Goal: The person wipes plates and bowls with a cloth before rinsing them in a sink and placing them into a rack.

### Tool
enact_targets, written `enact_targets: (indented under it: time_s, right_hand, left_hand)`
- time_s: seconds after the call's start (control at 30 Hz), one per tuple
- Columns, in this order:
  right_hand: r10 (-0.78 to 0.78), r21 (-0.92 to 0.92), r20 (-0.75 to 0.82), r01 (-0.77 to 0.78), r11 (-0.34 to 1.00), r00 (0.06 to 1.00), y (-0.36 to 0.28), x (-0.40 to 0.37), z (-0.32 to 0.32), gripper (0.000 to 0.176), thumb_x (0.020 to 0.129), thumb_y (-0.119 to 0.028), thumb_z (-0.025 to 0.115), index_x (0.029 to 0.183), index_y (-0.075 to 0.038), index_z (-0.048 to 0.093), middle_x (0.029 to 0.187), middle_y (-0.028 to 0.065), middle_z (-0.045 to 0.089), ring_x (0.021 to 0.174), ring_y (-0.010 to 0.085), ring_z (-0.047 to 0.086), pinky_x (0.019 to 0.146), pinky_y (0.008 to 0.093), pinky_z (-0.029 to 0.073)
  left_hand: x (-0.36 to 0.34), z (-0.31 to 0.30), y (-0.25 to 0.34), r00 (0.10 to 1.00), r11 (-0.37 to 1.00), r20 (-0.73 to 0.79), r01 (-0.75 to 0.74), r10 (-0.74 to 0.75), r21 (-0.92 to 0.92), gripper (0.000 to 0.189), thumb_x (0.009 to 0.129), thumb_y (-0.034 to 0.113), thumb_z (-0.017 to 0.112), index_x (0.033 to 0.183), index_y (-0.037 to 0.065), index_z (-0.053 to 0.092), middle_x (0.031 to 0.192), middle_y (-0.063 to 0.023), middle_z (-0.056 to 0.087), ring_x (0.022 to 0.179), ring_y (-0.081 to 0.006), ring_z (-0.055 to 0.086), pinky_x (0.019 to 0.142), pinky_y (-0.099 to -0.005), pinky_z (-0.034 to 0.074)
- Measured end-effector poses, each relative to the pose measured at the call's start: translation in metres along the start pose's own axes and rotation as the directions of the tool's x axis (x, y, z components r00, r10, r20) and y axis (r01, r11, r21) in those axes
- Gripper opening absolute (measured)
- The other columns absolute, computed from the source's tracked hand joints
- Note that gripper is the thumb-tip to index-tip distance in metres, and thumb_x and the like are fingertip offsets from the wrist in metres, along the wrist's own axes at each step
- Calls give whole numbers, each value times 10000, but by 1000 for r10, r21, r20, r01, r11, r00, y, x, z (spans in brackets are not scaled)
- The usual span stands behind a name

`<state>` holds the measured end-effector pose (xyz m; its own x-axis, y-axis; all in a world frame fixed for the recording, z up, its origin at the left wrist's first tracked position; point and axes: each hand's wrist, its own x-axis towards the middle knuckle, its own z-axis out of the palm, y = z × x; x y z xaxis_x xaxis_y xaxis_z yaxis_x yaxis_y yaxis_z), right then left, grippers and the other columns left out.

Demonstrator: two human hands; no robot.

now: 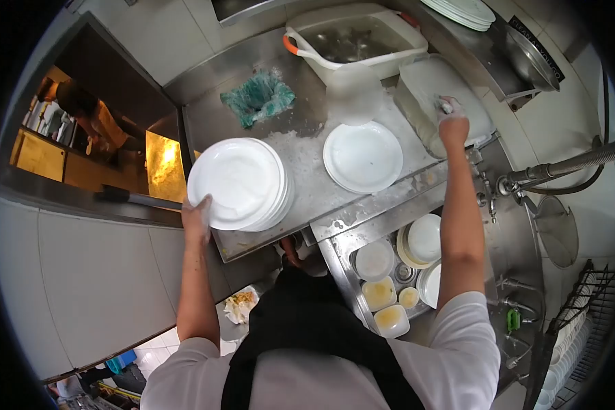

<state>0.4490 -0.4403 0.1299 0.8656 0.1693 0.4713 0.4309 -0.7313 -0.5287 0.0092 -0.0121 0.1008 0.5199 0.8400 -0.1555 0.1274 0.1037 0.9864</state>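
Gripping the stack of plates (242, 179) by its seven o'clock rim in the left hand (197, 210), clutched a small object (445, 104) in the right hand (453, 126) on the white tub (420, 85) at one o'clock. Had the single plate (362, 156) between, nearer the right.

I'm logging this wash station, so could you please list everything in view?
counter: one, steel, centre
plate stack: one, white, counter's left edge
single plate: one, white, mid-counter
cloth: one, green, crumpled, counter's back
water tub: one, white, orange handle, back
container: one, white, counter's right
sink: one, steel, holding white and cream dishes
spray tap: one, steel, right
other person: one, beyond the left hatch
left hand: grips the plate stack's rim
right hand: rests on the container
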Motion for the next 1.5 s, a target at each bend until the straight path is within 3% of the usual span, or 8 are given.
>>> enact_targets:
  time_s: [0.23, 0.43, 0.6, 0.73, 0.97, 1.17, 1.33, 1.5]
  right_hand:
    - [-167, -4, 358, 181, 983, 918, -15, -89, 68, 432, 803, -46, 513, 1212, -138, 618, 1118, 182, 622, 996, 389, 579, 860, 456, 473]
    - [-315, -252, 246, 374, 892, 917, -50, -113, 139, 580, 897, -386, 555, 1382, -81, 466, 1425, 190, 419, 1320, 381, 371, 1085, 536, 249]
    - [-182, -14, 510, 220, 975, 841, -131, -176, 187, 635, 977, -336, 396, 1519, -108, 156, 1397, 260, 433, 1356, 397, 340, 1136, 525, 152]
    - [-156, -51, 680, 259, 965, 716, -97, -240, 158, 258, 764, -162, 565, 946, -35, 698, 756, 163, 689, 779, 338, 665, 890, 559, 414]
    - [-161, -433, 655, 541, 721, 738, 17, -153, 110, 182, 770, -172, 566, 756, -70, 716, 762, 138, 682, 724, 270, 663, 667, 424, 509]
    - [140, -424, 394, 44, 904, 908, 1, -121, 125, 345, 887, -280, 503, 765, -39, 717, 813, 178, 689, 759, 315, 680, 704, 404, 534]
    - [-19, -372, 299, 135, 918, 954, 6, -120, 145, 396, 915, -310, 464, 780, -34, 714, 804, 171, 686, 747, 321, 674, 808, 456, 496]
    - [-207, -332, 548, 437, 836, 811, -27, -133, 192, 247, 810, -194, 508, 771, -71, 718, 791, 149, 685, 730, 313, 654, 850, 497, 446]
  left_hand:
    - [-4, 20, 38, 983, 572, -14, -96, 184, 814, 427, 806, 112, 696, 1178, -61, 581, 1172, -207, 615, 1068, -324, 594, 919, -373, 468]
    - [6, 56, 7, 734, 45, 376, -483, 565, 875, 446, 801, 157, 693, 1219, 36, 596, 1242, -225, 562, 1218, -368, 471, 1029, -459, 368]
    - [-21, 201, 12, 597, 358, 546, -797, 587, 486, 386, 814, 120, 666, 1184, 32, 601, 1267, -201, 549, 1190, -394, 489, 1025, -460, 383]
    - [5, 288, -11, 776, 582, 534, -617, 336, 530, 381, 798, 107, 690, 1156, 10, 605, 1242, -215, 558, 1148, -398, 527, 990, -432, 424]
    - [31, 315, -60, 831, 400, 538, -545, 141, 737, 374, 776, 157, 716, 1090, -23, 623, 1126, -236, 611, 1077, -367, 579, 940, -417, 458]
    - [32, 308, -51, 904, 539, 409, -283, -127, 793, 384, 760, 240, 727, 1010, -42, 649, 1125, -255, 626, 1035, -385, 614, 885, -404, 494]
    - [23, 312, -79, 889, 771, 439, -188, -130, 608, 488, 818, 341, 686, 1094, -57, 635, 1118, -239, 646, 1009, -361, 640, 866, -398, 502]
    - [8, 327, -54, 766, 772, 194, 633, -613, -61, 530, 952, 412, 533, 1144, -77, 605, 1017, -150, 674, 827, -291, 648, 744, -413, 508]
